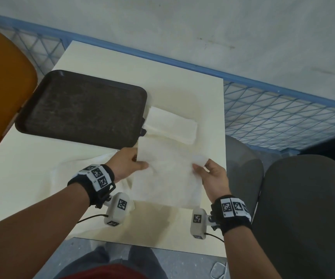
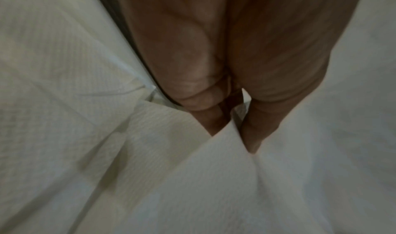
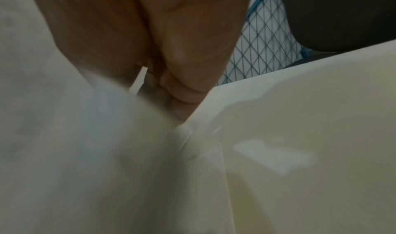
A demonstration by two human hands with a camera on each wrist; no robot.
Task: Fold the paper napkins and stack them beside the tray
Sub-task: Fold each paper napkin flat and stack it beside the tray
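Orange chair: at the far left edge, beside the worktop.
Tray: dark, with nothing on it, lying on the left half of the pale worktop, its near right corner just beyond the left hand.
Loose napkins: white sheets spread flat on the worktop under and to the left of the left forearm; the left wrist view shows their ribbed texture.
Left hand: its grip is a pinch, thumb on top and fingers beneath, closed on the left edge of the held napkin; the left wrist view shows the paper caught between thumb and fingers.
Held napkin: an open white sheet held up between both hands just above the worktop, in front of the person and to the right of the tray's near corner.
Folded stack: white folded napkins lying on the worktop touching the tray's right edge, beyond the held sheet.
Right hand: its grip pinches the sheet's right edge, a small curl of paper standing above the fingertips.
Grey chair: to the right of the worktop, with blue mesh fencing behind it.
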